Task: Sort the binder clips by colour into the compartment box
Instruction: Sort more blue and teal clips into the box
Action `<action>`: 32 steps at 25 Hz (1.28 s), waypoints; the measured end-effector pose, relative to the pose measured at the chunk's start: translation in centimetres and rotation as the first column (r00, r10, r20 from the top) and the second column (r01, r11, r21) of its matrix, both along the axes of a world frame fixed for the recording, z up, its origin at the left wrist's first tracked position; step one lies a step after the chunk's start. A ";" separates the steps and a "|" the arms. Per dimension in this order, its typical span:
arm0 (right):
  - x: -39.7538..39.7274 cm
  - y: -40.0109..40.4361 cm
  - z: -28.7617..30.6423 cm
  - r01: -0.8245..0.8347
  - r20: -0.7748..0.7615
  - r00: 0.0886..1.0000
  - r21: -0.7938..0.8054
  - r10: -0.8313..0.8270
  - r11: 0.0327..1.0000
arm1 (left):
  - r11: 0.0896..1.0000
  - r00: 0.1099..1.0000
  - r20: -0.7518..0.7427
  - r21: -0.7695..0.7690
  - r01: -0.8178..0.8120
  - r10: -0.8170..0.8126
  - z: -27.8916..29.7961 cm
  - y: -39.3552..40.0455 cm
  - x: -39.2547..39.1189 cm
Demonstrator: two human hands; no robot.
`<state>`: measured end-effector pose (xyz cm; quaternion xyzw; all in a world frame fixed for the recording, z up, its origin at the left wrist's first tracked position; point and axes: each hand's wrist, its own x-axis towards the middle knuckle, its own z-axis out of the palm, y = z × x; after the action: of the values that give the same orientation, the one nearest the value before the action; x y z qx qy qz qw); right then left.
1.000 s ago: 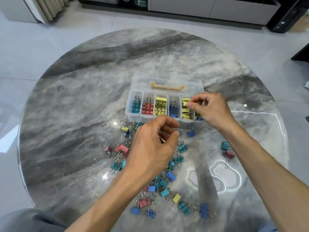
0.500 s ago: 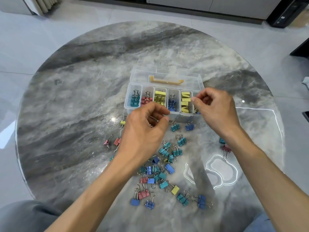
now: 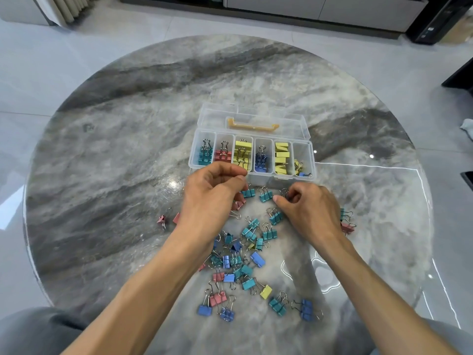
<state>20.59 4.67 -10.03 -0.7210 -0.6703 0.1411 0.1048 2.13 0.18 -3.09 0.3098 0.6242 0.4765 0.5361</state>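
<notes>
Head view: loose binder clips in teal, blue, red and yellow lie scattered at the table's 6 o'clock side. Just beyond them toward 12 o'clock sits the clear compartment box, lid open, with teal, red, yellow and blue clips in its six cells. The left hand hovers at the box's near wall, fingers curled; whether it holds anything I cannot tell. The right hand, at 3 o'clock of the left, curls over the clips; its grasp is unclear. Everything rests on a round marble table.
</notes>
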 end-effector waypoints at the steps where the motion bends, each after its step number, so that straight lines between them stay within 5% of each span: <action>1: -0.1 -0.1 -0.1 -0.027 0.006 1.000 0.008 0.027 1.000 | 1.000 1.000 0.001 0.003 0.009 -0.009 0.0 -0.1 0.2; 4: -0.3 -0.4 -0.3 -0.056 -0.113 0.992 0.000 0.055 0.998 | 0.999 0.998 -0.048 0.024 0.040 -0.039 0.0 -0.4 0.4; 6: -0.3 -0.2 0.4 -0.053 -0.372 0.928 -0.081 0.019 0.995 | 0.996 0.992 -0.095 0.025 0.088 -0.085 -0.3 -0.4 0.4; 9: -0.2 -0.6 3.4 -0.208 -0.876 0.473 -0.218 -0.096 0.953 | 0.974 0.971 -0.072 -0.010 0.228 -0.228 -0.7 -0.5 0.7; 10: -0.3 -0.8 4.2 -0.264 -0.930 0.342 -0.236 -0.138 0.935 | 0.960 0.959 -0.041 -0.005 0.279 -0.279 -0.8 -0.6 0.9; 12: -0.4 -1.1 5.2 -0.330 -0.959 0.229 -0.238 -0.168 0.913 | 0.947 0.949 -0.011 0.048 0.316 -0.316 -0.9 -0.5 0.9; 15: -0.7 -1.4 5.2 -0.304 -0.950 0.301 -0.176 -0.081 0.936 | 0.983 0.984 0.018 0.057 0.177 -0.178 -1.0 -0.4 0.6; 17: -1.3 -1.9 4.9 -0.256 -0.881 0.470 -0.074 0.057 0.964 | 0.994 0.978 -0.183 0.040 0.104 -0.095 -1.5 -0.6 0.7; 19: -1.9 -2.4 4.4 -0.223 -0.852 0.513 -0.014 0.105 0.975 | 0.995 0.957 -0.280 0.046 0.093 -0.077 -1.3 -0.8 0.9; 21: -2.0 -2.3 4.5 -0.182 -0.916 0.401 -0.062 0.016 0.981 | 0.998 0.998 0.018 0.022 0.052 -0.053 -1.1 -0.6 0.9; 23: -1.6 -1.9 4.9 -0.186 -0.959 0.267 -0.150 -0.097 0.971 | 0.998 0.948 0.312 0.015 0.058 -0.059 -0.8 -0.5 0.7; 27: -2.3 -2.7 4.9 -0.218 -0.963 0.269 -0.081 -0.019 0.973 | 0.976 0.972 0.148 0.141 0.164 -0.185 0.0 -1.1 1.3; 32: -2.4 -2.9 5.0 -0.316 -0.987 0.163 -0.062 -0.011 0.947 | 0.985 0.995 0.087 0.169 0.039 -0.055 0.1 -1.0 1.0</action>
<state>18.23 1.73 -5.06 -0.3971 -0.4921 0.6631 0.4005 3.15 -0.79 -2.95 0.3462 0.5496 0.5278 0.5472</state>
